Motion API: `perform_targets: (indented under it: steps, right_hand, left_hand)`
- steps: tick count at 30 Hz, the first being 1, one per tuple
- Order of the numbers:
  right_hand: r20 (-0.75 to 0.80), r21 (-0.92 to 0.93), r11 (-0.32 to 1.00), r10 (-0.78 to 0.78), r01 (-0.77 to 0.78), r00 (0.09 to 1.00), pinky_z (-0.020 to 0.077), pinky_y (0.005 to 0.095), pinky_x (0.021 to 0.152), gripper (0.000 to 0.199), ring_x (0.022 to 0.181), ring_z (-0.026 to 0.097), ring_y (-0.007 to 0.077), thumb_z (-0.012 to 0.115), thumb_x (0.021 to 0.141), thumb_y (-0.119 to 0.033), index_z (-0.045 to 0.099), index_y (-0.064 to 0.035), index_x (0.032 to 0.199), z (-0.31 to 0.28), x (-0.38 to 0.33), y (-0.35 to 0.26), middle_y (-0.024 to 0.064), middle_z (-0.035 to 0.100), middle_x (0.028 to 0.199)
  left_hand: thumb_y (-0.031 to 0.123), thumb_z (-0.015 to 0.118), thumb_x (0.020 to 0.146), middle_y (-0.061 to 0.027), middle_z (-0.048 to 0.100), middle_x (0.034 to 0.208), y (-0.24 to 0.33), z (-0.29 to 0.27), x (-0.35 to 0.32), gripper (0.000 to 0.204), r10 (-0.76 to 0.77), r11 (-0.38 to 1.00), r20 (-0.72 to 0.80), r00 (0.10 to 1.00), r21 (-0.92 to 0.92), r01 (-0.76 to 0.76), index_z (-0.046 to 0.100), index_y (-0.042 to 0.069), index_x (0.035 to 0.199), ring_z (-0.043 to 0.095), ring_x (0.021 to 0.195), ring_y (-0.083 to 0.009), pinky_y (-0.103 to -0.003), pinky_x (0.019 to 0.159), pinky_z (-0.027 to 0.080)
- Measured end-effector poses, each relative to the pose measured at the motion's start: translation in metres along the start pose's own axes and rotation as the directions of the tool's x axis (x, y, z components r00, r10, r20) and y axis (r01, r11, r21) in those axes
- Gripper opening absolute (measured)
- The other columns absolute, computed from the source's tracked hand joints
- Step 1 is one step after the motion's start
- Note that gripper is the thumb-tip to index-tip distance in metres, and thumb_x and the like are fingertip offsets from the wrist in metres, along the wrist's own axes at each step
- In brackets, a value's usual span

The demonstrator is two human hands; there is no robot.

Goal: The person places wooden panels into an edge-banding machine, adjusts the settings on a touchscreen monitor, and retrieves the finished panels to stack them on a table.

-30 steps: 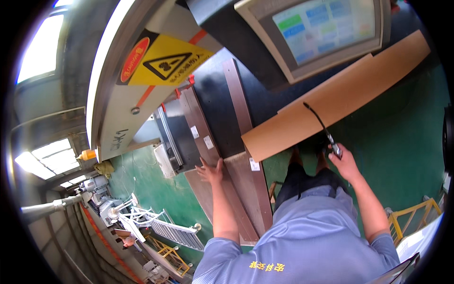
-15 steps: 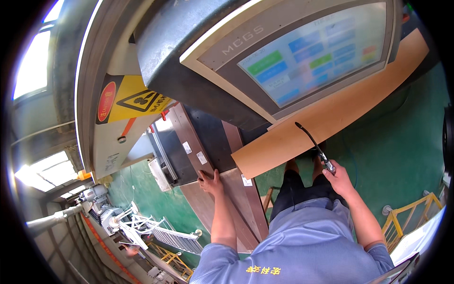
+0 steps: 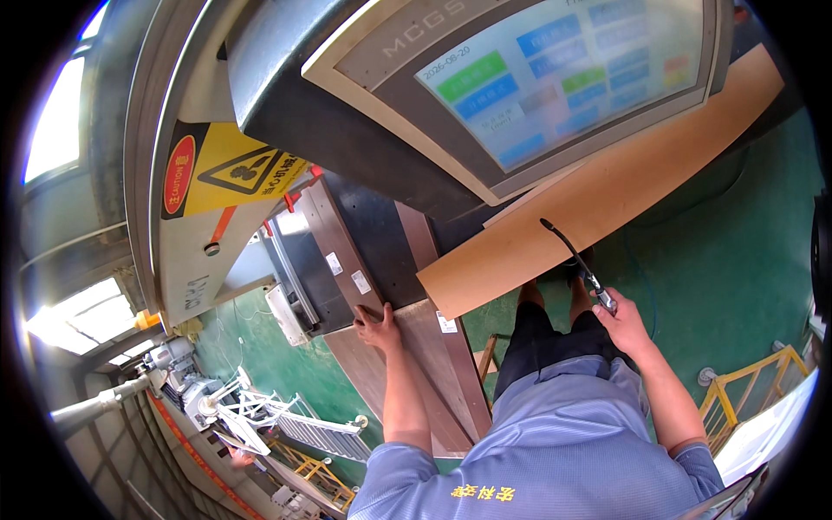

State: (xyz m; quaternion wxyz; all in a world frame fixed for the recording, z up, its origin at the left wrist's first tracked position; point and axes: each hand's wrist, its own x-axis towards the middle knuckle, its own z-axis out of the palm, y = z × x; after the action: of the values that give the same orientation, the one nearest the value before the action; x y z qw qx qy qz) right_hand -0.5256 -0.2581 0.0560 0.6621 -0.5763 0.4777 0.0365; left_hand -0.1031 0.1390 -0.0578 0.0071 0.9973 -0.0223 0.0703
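The left hand [image 3: 378, 325] is laid flat, fingers extended, on the near end of a long brown panel [image 3: 433, 364] that runs into the machine [image 3: 329, 260]. Nothing is gripped by this hand; contact is made with the panel's top face only. The right hand [image 3: 622, 322] is closed around the handle of a slim black tool [image 3: 576, 258], whose thin shaft is angled up and to the left toward the lower edge of a tan board [image 3: 607, 208]. Whether the tool's tip touches that board cannot be told. A touchscreen [image 3: 572, 69] is mounted above the board. A yellow warning label [image 3: 238, 173] is fixed to the machine housing at the left.
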Motion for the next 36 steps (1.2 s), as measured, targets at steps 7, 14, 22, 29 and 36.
perform_targets:
  steps: [7,14,22,29,36]
  right_hand:
    - [0.031,-0.034,0.999,-0.027,0.029,0.999,0.044,0.0311,0.069,0.03,0.071,0.049,0.0157,0.065,0.095,-0.016,0.062,-0.0028,0.122,0.004,-0.004,-0.004,0.0043,0.054,0.078]
    - [0.253,0.02,0.987,-0.161,0.161,0.954,0.0439,0.0368,0.098,0.044,0.112,0.056,0.0288,0.053,0.1,-0.025,0.049,0.0011,0.135,0.028,-0.014,-0.078,0.0181,0.056,0.124]
    - [0.325,0.002,0.878,-0.453,0.478,0.83,0.0487,0.0306,0.072,0.046,0.075,0.052,0.0157,0.068,0.095,-0.027,0.054,-0.0001,0.129,0.113,-0.009,-0.212,0.006,0.056,0.091]
    - [0.276,0.029,0.835,-0.534,0.549,0.799,0.0428,0.0193,0.054,0.045,0.069,0.047,0.0042,0.064,0.1,-0.035,0.055,-0.0036,0.132,0.174,-0.005,-0.258,-0.0033,0.05,0.085]
    - [0.315,-0.047,0.892,-0.413,0.449,0.855,0.0433,0.0196,0.052,0.036,0.07,0.048,0.0035,0.059,0.103,-0.027,0.055,-0.0046,0.131,0.209,0.009,-0.242,-0.0036,0.051,0.085]
  left_hand:
    - [0.069,0.074,0.074,-0.0276,0.044,0.149,0.001,-0.001,-0.003,0.097,-0.001,1.0,0.016,1.0,-0.001,0.001,0.043,0.027,0.156,0.044,0.131,-0.0498,-0.065,0.105,0.036]
    - [0.073,0.071,0.075,-0.0295,0.042,0.149,0.018,-0.007,0.002,0.1,-0.039,0.998,0.023,0.999,-0.047,0.04,0.042,0.022,0.156,0.04,0.137,-0.0467,-0.063,0.109,0.032]
    - [0.072,0.073,0.075,-0.0266,0.039,0.151,0.038,-0.031,0.0,0.097,-0.105,0.991,0.053,0.993,-0.082,0.109,0.046,0.023,0.154,0.036,0.141,-0.0454,-0.061,0.113,0.027]
    - [0.062,0.077,0.075,-0.025,0.038,0.15,0.046,-0.055,0.0,0.093,-0.16,0.967,0.1,0.982,-0.183,0.177,0.046,0.022,0.152,0.034,0.14,-0.0424,-0.058,0.115,0.024]
    - [0.057,0.082,0.073,-0.0251,0.037,0.151,0.044,-0.068,0.001,0.095,-0.179,0.949,0.113,0.977,-0.243,0.202,0.045,0.022,0.153,0.033,0.141,-0.0421,-0.058,0.115,0.023]
